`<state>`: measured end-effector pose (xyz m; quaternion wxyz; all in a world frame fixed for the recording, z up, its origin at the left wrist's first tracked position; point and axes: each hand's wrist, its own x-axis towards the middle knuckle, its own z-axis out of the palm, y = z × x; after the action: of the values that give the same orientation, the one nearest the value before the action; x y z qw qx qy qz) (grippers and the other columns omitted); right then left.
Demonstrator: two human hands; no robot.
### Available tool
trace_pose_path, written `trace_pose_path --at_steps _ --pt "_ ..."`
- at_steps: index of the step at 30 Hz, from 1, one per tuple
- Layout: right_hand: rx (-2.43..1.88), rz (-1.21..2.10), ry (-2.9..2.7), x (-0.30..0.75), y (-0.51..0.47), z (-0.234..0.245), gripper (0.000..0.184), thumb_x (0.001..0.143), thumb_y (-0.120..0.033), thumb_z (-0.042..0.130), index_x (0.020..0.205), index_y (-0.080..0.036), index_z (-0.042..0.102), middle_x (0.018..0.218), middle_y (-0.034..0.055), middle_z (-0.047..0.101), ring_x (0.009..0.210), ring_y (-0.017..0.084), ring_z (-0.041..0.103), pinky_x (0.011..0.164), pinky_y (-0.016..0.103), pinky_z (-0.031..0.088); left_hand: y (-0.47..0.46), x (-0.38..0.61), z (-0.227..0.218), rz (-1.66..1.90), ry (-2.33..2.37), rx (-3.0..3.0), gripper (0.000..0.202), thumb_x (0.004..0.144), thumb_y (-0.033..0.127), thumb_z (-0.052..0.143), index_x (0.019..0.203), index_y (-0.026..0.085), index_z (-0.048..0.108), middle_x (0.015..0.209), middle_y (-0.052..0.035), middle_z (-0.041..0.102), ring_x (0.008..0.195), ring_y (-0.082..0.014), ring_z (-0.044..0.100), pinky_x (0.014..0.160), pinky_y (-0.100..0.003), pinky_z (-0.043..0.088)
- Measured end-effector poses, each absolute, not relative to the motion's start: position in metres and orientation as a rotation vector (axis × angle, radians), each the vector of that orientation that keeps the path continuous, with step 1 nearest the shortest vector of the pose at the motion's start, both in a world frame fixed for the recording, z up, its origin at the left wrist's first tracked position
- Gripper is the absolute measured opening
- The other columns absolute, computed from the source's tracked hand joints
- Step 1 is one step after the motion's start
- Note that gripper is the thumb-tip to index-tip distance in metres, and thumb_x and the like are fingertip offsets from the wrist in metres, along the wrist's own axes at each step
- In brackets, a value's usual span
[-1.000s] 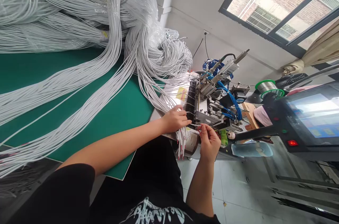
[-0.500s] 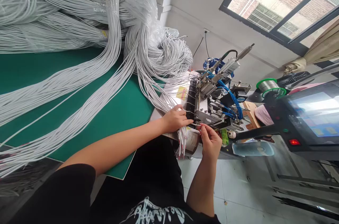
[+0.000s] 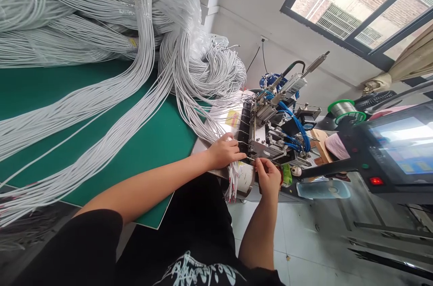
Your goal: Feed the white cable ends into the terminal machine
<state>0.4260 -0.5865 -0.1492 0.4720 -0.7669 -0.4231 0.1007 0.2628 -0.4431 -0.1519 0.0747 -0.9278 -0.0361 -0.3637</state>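
My left hand (image 3: 225, 151) is closed around a bundle of white cables (image 3: 233, 177), whose reddish ends hang below it. One cable (image 3: 251, 159) reaches from the left fingertips across to my right hand (image 3: 269, 175), which pinches its end between thumb and fingers. Both hands are at the near end of a metal machine (image 3: 267, 135) with blue air hoses, where several cables lie side by side along a black strip (image 3: 244, 126). Under the hands is a pale round container (image 3: 245, 177), partly covered by the cables.
Large heaps of white cable (image 3: 101, 29), partly wrapped in plastic, lie on the green table (image 3: 149, 164). A control screen (image 3: 402, 141) on an arm stands at the right. Behind it are a wire spool (image 3: 345, 111) and a translucent blue tray (image 3: 323, 190).
My right hand has shifted slightly left and turned, bringing its fingertips nearer to the left ones on the single cable. The left hand has hardly moved.
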Motion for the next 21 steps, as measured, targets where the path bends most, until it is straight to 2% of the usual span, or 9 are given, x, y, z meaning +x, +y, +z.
trace_pose_path --at_steps 9,15,21 --pt "-1.650 0.499 -0.934 0.438 -0.569 -0.172 0.030 0.074 -0.044 0.062 0.064 -0.018 0.051 0.057 -0.0054 0.043 0.054 0.009 0.037 0.052 0.022 0.031 -0.444 0.264 -0.153 -1.048 -0.173 -2.788 0.023 0.092 0.016 0.046 0.097 0.024 0.068 0.077 -0.0005 0.066 0.085 -0.0161 0.055 0.096 -0.042 0.026" --pt "-1.563 0.691 -0.685 0.434 -0.562 -0.177 0.034 0.063 -0.047 0.063 0.057 -0.020 0.044 0.045 -0.0081 0.032 0.043 0.007 0.026 0.042 0.022 0.022 -0.446 0.263 -0.150 -0.985 -0.183 -2.817 0.022 0.091 0.016 0.049 0.099 0.023 0.068 0.081 -0.0023 0.065 0.086 -0.0167 0.055 0.097 -0.043 0.026" --pt "-1.560 0.695 -0.654 0.431 -0.560 -0.181 0.039 0.060 -0.055 0.063 0.057 -0.021 0.044 0.044 -0.0082 0.034 0.042 0.008 0.028 0.041 0.022 0.025 -0.445 0.265 -0.154 -1.027 -0.184 -2.796 0.023 0.092 0.016 0.046 0.096 0.023 0.068 0.080 -0.0025 0.064 0.087 -0.0176 0.054 0.098 -0.043 0.025"
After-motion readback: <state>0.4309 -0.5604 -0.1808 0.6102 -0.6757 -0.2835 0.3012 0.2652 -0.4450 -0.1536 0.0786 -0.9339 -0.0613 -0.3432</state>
